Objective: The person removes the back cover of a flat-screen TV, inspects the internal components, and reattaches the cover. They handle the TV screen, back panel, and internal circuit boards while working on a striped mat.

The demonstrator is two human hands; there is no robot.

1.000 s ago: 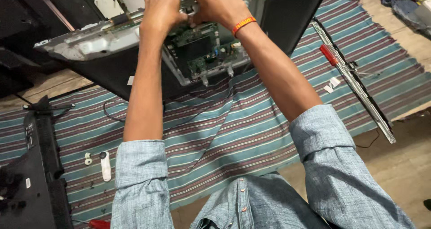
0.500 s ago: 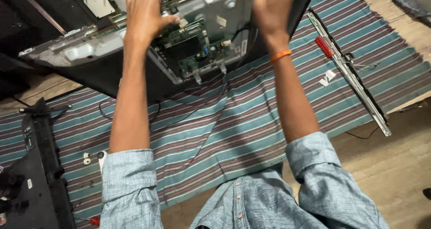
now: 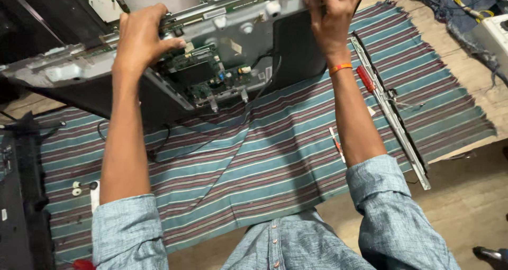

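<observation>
Both hands clamped on metal chassis (image 3: 233, 32): left hand (image 3: 140, 39), right hand (image 3: 330, 16), well apart.

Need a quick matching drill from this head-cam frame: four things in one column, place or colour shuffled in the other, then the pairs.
Things:
1. left hand
2. right hand
3. red-handled screwdriver
4. wristband

Place or colour:
A. orange
B. lying on the striped cloth beside the long metal strip
C. gripping the metal frame above the green circuit board
D. gripping the frame's far right end

Pairs: 1-C, 2-D, 3-B, 4-A
</observation>
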